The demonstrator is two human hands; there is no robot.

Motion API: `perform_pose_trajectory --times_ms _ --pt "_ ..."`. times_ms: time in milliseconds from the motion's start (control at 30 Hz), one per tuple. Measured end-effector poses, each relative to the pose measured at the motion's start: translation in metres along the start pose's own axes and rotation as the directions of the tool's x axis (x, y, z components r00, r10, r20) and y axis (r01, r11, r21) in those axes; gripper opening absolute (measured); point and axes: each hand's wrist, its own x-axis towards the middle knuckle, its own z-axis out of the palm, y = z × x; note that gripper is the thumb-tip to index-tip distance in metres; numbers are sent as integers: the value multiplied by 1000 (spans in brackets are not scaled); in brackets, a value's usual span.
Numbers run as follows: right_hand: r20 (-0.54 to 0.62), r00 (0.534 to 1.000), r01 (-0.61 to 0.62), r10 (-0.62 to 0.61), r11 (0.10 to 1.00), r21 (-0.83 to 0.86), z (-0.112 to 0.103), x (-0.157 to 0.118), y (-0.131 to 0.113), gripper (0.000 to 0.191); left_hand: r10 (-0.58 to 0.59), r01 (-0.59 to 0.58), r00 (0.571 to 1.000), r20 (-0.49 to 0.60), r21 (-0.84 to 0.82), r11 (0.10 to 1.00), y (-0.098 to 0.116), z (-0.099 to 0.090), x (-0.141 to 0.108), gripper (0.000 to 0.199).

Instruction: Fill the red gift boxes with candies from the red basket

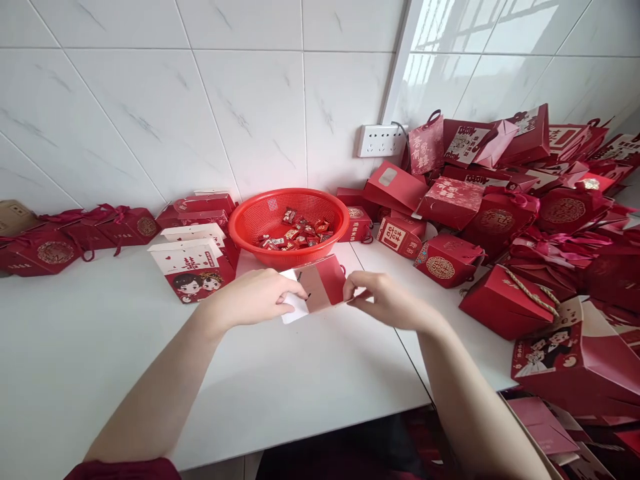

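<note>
White surface [145, 380] | red basket [240, 229] sits on it | red-and-white carton [334, 280] just in front of basket | left hand [257, 295] holds its white flap [296, 311] (index finger [299, 289] extended) | right hand [384, 300] pinches its right edge | wrapped candies [295, 235] inside basket

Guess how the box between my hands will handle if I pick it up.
The box is probably light for its size, since its edges look like thin card. Its flat panels should feel fairly stiff, though the white flap jutting out at the left hand may bend. The smooth surface could be a little slippery.
</note>
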Motion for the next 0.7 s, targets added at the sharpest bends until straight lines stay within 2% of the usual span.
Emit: perform_pose_trajectory --times_ms 67,167,233,333,400,467,600,700 --pt "164 985 -47 45 999 5 -24 18 -4 9 8 -7 1000 -23 26 1000 1 2 2 36" --pt "290 956 -20 37 998 -63 -47 43 -10 8 -7 10 998 -56 53 999 3 4 0 19" --pt "377 926 3 11 999 -37 -52 55 -14 8 -17 17 999 -35 26 1000 4 4 -4 15" --pt "469 883 -43 -15 993 112 -51 71 -16 10 38 -38 999 -2 -57 998 4 2 -8 13" --pt "462 886 -47 -45 982 184 -47 79 -15 11 68 -68 998 -11 -86 994 3 2 -9 8" --pt "410 908 22 -90 985 168 -42 84 -15 11 58 -59 998 -17 -86 995 1 3 -8 7" --pt "288 953 117 -93 991 -66 -31 83 -23 25 34 -37 998 -59 -48 998 -4 7 -4 29" --pt "313 942 173 -123 976 -136 -20 79 -31 40 45 -52 995 -89 -81 995 -5 7 -5 37"
